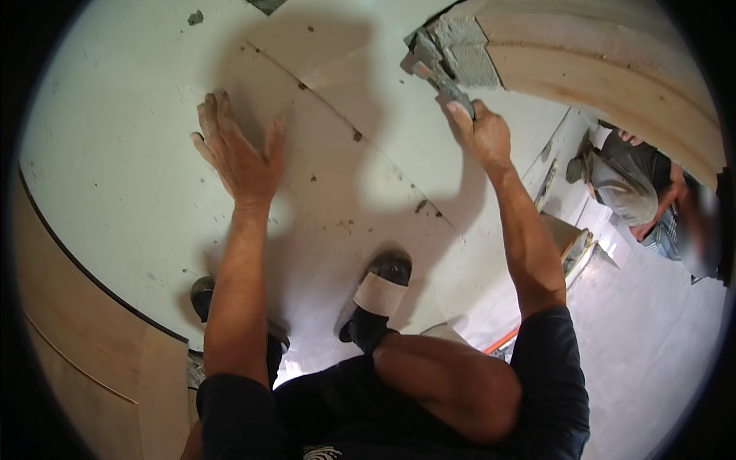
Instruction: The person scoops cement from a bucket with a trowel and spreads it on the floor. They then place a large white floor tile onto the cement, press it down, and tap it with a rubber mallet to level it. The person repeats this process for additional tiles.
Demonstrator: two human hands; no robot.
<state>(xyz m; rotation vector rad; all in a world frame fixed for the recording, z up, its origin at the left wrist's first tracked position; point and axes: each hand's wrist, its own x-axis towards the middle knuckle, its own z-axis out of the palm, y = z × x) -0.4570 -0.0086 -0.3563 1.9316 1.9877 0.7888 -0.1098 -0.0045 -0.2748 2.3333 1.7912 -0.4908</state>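
My left hand (244,161) lies palm down on a large white tile (130,146), fingers spread, holding nothing. My right hand (484,138) is closed round the grey handle of a hand tool (443,80). The tool's dirty head points at the corner beside a patch of grey mortar (464,50); its exact kind cannot be made out. A dark joint line (330,103) runs slantwise between my hands, dotted with crumbs of mortar.
A curved-looking tan panel (575,69) borders the tile at upper right, and another tan panel (92,345) at lower left. My slippered foot (379,291) rests on the tile. At the right, another person (636,184) crouches beyond a tile edge with debris (575,245).
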